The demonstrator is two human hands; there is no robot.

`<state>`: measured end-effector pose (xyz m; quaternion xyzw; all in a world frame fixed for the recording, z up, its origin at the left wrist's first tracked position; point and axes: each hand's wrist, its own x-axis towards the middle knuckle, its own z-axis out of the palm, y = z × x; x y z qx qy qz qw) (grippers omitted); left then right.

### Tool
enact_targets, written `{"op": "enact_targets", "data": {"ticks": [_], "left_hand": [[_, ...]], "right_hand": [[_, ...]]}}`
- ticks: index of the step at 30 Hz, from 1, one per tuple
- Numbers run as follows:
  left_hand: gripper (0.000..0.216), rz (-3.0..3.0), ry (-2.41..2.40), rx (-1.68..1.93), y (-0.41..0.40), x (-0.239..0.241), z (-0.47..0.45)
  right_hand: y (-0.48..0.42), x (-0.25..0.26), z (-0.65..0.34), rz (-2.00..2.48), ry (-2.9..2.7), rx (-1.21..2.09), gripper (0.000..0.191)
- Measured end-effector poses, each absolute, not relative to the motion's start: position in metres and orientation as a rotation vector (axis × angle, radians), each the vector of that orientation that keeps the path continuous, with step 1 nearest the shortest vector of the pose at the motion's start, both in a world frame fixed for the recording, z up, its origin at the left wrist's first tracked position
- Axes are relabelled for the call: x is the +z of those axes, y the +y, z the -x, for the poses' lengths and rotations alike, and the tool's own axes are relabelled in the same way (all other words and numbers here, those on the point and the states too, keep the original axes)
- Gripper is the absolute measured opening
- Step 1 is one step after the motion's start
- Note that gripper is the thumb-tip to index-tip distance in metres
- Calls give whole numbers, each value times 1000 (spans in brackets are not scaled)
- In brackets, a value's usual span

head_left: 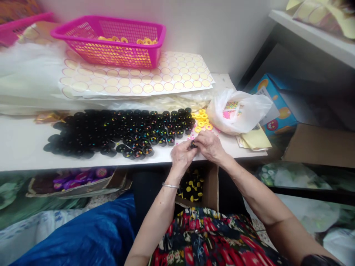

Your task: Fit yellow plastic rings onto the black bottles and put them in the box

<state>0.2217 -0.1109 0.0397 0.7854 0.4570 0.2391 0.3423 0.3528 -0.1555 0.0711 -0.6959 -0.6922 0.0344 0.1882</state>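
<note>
At the table's front edge, my left hand [182,154] is closed around a small black cup [193,144]. My right hand [208,146] meets it there, its fingers pressed together at the cup's top; whatever they pinch is hidden. Left of my hands stand many black cups [138,153] in rows, with colourful bits inside those nearest. Yellow rings [203,120] lie in a small heap just beyond my right hand. Tiny pink pieces [191,137] are scattered around my fingers. A white plastic bag [240,111] of coloured beads stands open to the right.
A pink basket [159,46] of yellow rings sits on sticker sheets [191,85] at the back. Below my hands is a cardboard box [213,186] holding black-and-yellow pieces. A box of purple items [79,179] is under the table at left. A blue box [273,103] stands at right.
</note>
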Motion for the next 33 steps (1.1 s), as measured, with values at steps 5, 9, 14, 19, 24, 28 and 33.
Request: {"op": "enact_targets", "data": {"ticks": [5, 9, 14, 19, 24, 28, 33], "left_hand": [[22, -2038, 1163, 664, -111, 38, -221], [18, -2060, 1155, 647, -111, 39, -221], [22, -2085, 1142, 640, -111, 38, -221], [22, -2093, 1150, 662, -111, 34, -221], [25, -2074, 1157, 666, -110, 33, -221], [30, -2077, 1140, 702, -111, 32, -221], [33, -2078, 1131, 729, -110, 26, -221]], "right_hand": [[-153, 74, -349, 2059, -1992, 101, 22], [-150, 81, -345, 2083, -2076, 106, 23], [-149, 84, -354, 1963, -1975, 341, 19], [-151, 69, -375, 2005, -1529, 296, 16], [-147, 55, -370, 2297, -1504, 47, 19], [-135, 53, -356, 2459, -1463, -80, 29], [-120, 53, -350, 2582, -1407, -51, 33]]}}
